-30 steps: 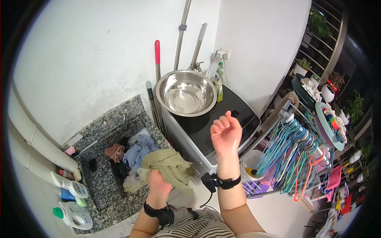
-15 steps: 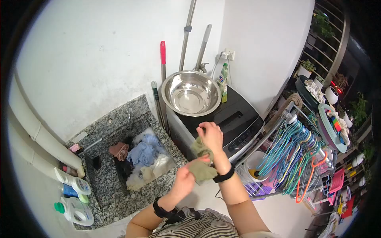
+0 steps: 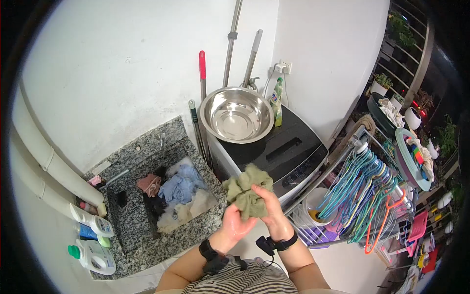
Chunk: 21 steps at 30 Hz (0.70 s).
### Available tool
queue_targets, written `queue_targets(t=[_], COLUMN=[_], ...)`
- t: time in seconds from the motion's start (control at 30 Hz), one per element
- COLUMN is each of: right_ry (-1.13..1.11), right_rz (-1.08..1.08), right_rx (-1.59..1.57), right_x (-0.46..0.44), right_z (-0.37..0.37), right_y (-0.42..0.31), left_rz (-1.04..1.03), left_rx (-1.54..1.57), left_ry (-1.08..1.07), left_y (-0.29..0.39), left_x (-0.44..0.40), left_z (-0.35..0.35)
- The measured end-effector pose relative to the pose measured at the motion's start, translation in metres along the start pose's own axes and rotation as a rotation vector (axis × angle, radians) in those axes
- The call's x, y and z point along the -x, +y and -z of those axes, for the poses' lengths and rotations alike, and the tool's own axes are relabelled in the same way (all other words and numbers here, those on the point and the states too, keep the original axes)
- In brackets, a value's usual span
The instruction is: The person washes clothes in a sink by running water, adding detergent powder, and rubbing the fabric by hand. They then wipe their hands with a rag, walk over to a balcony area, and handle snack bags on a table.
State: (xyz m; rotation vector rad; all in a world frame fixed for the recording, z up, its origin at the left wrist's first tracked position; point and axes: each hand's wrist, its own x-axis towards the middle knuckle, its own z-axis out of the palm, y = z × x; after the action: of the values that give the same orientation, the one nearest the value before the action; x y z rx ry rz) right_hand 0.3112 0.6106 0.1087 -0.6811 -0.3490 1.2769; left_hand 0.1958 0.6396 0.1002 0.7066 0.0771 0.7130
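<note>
Between my hands is a crumpled olive-green cloth (image 3: 248, 188), held in the air in front of the washing machine (image 3: 274, 154). My left hand (image 3: 235, 226) grips its lower left side, thumb up against the fabric. On the right side, my right hand (image 3: 272, 209) presses its thumb onto the cloth, its other fingers hidden beneath. To the left, a granite sink (image 3: 132, 240) holds wet laundry: a blue garment (image 3: 180, 185), a pinkish-brown cloth (image 3: 149, 184) and pale cream pieces (image 3: 198, 206).
A steel basin (image 3: 237, 115) sits on the washing machine beside a green bottle (image 3: 276, 103). Many hangers (image 3: 360, 186) crowd a rack at right, above a white bucket (image 3: 320, 203). Detergent bottles (image 3: 95, 256) stand at the sink's left. Long poles (image 3: 202, 68) lean on the wall.
The green cloth has gone from bunched and twisted to more spread out. My right hand has come down and turned, now holding the cloth beside my left hand.
</note>
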Motion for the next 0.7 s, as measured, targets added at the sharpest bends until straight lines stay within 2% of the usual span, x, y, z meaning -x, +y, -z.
queue_targets(t=[0.03,0.07,0.1,0.13,0.2,0.23,0.27,0.3,0.33,0.37,0.43,0.47,0.5,0.53,0.57,0.6,0.63,0.67,0.7], right_ry=[0.121,0.119,0.229,0.336,0.284,0.294,0.304,0.302,0.311,0.316,0.287,0.262,0.179,0.169,0.137,0.108,-0.122,-0.336,-0.405], right_rz=[0.167,0.169,0.183,0.195,0.263,0.316,0.37,0.37,0.468,0.568,0.652,0.736,0.68,0.683,0.546,0.41,0.333,0.394,0.306], right_rx=[0.012,0.005,0.016,0.03,0.023,0.08,0.136,0.135,0.208,0.28,0.262,0.246,0.095,0.094,0.158,0.219,0.004,-0.008,-0.062], right_x=[-0.004,-0.008,-0.01,-0.011,-0.024,-0.028,-0.032,-0.037,-0.042,-0.045,-0.044,-0.043,-0.042,-0.035,-0.017,-0.005,0.0,0.005,0.006], right_z=[0.0,-0.001,-0.003,-0.002,0.012,0.016,0.02,0.023,0.026,0.029,0.038,0.045,0.047,0.052,0.04,0.036,0.044,0.038,0.038], right_y=[0.008,0.009,0.01,0.012,0.018,0.02,0.02,0.02,0.02,0.02,0.018,0.016,0.012,0.005,-0.011,-0.023,-0.028,-0.032,-0.028], left_rz=[0.116,0.237,0.211,0.213,-0.005,-0.037,-0.037,-0.135,-0.235,-0.239,-0.508,-0.515,-0.475,-0.43,-0.649,-0.658,-0.41,-0.147,0.058], left_rx=[0.12,0.235,-0.002,-0.004,-0.661,-0.875,-0.876,-1.019,-1.162,-1.164,-1.225,-1.227,-1.397,-1.566,-1.736,-1.741,-0.975,-0.209,0.283], left_ry=[0.124,0.251,0.264,0.27,0.278,0.24,0.24,0.228,0.215,0.216,0.027,0.029,-0.055,-0.139,-0.125,-0.125,-0.124,-0.112,-0.141], left_y=[-0.003,-0.007,-0.022,-0.035,-0.042,-0.037,-0.037,-0.038,-0.039,-0.033,-0.015,-0.009,0.001,0.013,0.031,0.039,0.044,0.045,0.044], left_x=[-0.005,-0.009,-0.01,-0.013,-0.021,-0.022,-0.025,-0.028,-0.03,-0.035,-0.039,-0.037,-0.036,-0.034,-0.03,-0.03,-0.031,-0.032,-0.036], left_z=[-0.001,0.002,0.011,0.019,0.016,0.011,0.01,0.011,0.01,0.003,-0.018,-0.023,-0.026,-0.031,-0.046,-0.052,-0.057,-0.06,-0.064])
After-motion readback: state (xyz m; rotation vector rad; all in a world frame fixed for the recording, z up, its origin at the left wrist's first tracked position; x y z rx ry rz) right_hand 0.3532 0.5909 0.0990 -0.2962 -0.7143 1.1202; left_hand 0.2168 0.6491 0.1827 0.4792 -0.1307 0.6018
